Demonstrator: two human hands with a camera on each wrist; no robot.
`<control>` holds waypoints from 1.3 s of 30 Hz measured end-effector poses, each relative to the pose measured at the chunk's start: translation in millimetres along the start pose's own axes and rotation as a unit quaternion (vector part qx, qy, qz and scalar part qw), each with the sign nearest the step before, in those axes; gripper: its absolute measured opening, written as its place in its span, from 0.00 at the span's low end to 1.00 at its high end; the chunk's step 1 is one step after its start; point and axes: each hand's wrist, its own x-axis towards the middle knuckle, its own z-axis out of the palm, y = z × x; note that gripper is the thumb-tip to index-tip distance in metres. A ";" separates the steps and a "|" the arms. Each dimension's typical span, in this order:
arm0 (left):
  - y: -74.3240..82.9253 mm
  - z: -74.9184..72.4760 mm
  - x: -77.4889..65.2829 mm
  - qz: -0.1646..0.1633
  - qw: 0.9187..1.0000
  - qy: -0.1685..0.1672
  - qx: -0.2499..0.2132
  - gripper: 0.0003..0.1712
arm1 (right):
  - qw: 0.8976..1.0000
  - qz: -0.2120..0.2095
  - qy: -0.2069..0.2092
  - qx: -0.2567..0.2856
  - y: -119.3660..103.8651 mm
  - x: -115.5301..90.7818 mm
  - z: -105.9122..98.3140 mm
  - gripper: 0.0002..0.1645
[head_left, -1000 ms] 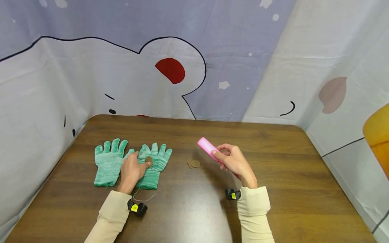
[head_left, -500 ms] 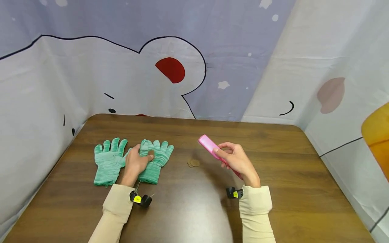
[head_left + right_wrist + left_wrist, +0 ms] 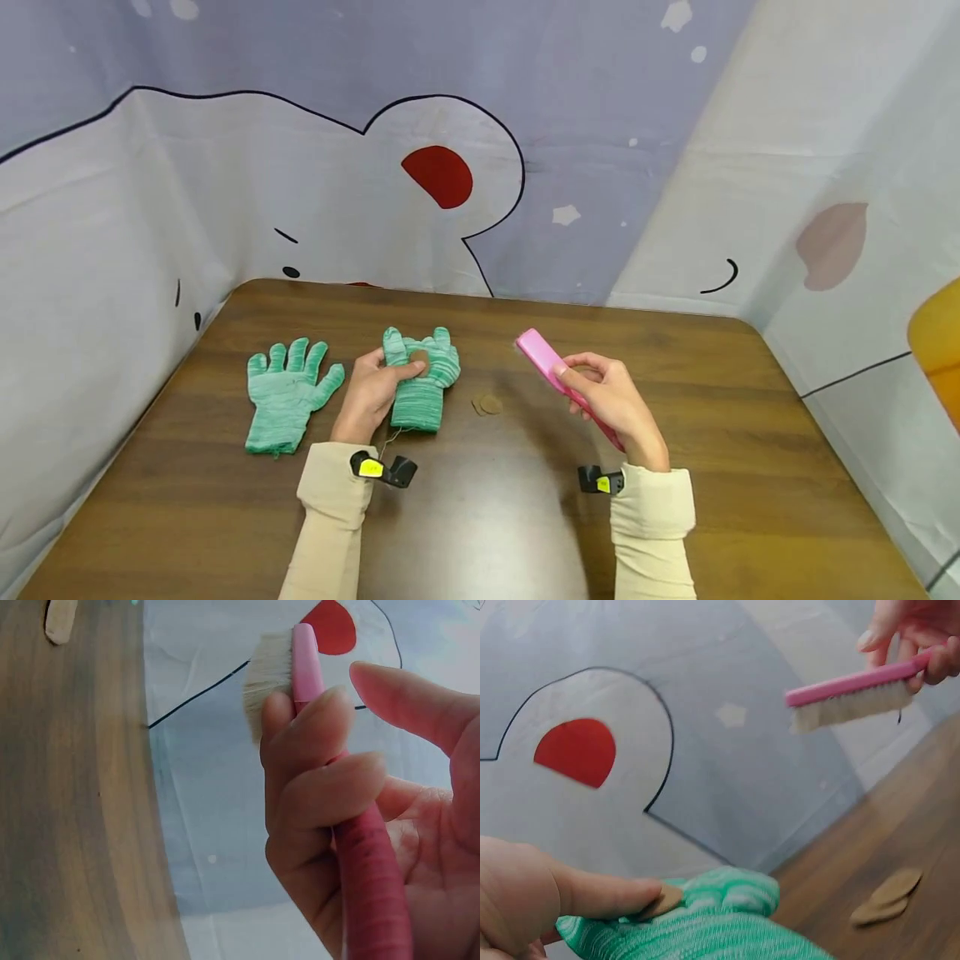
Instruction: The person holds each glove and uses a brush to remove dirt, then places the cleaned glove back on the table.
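Note:
My left hand (image 3: 369, 398) pinches a green-and-white knit glove (image 3: 418, 407), lifting it with its fingers folded over. The left thumb presses a flat brown disc (image 3: 420, 360) against the glove's face. In the left wrist view, the disc (image 3: 664, 901) sits under the thumb tip. My right hand (image 3: 611, 402) grips a pink-handled brush (image 3: 542, 354) in the air to the right of the glove. Pale bristles (image 3: 268, 671) show along one side of its head. Between the two hands, more brown discs (image 3: 489, 405) overlap on the table.
A matching green glove (image 3: 281, 404) lies flat on the left of the wooden table (image 3: 480, 517). A loose thread (image 3: 390, 442) hangs from the held glove's cuff. A printed cloth (image 3: 600, 125) stands behind the table, and something orange-yellow (image 3: 941, 350) shows at the far right.
My left hand has raised the glove with the disc and brought it rightward, away from the other glove; its fingers now fold over. The right hand keeps the brush nearly in place.

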 end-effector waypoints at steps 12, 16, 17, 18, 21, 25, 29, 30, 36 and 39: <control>18.5 26.0 -16.2 0.033 0.992 -0.070 -0.102 0.10 | 0.996 -0.050 0.009 0.071 -22.2 -17.0 1.1 0.21; 22.9 35.0 -21.9 0.050 0.987 -0.086 -0.124 0.10 | 0.991 -0.080 0.015 0.108 -33.9 -25.4 6.7 0.20; 23.7 36.8 -23.1 0.053 0.987 -0.087 -0.123 0.10 | 0.989 -0.085 0.015 0.117 -36.9 -27.5 8.6 0.19; 24.9 38.6 -24.5 0.054 0.987 -0.089 -0.126 0.09 | 0.988 -0.089 0.017 0.127 -39.9 -29.5 10.7 0.19; 27.5 43.0 -27.4 0.058 0.986 -0.092 -0.124 0.08 | 0.982 -0.105 0.022 0.153 -48.2 -33.8 17.4 0.19; 30.9 48.1 -31.2 0.062 0.986 -0.092 -0.125 0.09 | 0.978 -0.121 0.032 0.164 -55.6 -36.3 26.9 0.19; 34.3 53.6 -36.7 0.069 0.985 -0.078 -0.137 0.14 | 0.980 -0.129 0.033 0.149 -58.7 -36.7 37.2 0.18; 35.3 55.2 -38.3 0.073 0.984 -0.075 -0.142 0.14 | 0.980 -0.131 0.032 0.145 -59.2 -36.3 40.1 0.18; 41.9 64.6 -48.3 0.079 0.982 -0.067 -0.160 0.14 | 0.983 -0.144 0.020 0.108 -58.5 -34.0 56.3 0.20; 44.1 68.6 -51.3 0.073 0.981 -0.065 -0.170 0.13 | 0.985 -0.148 0.024 0.081 -57.5 -33.5 62.1 0.21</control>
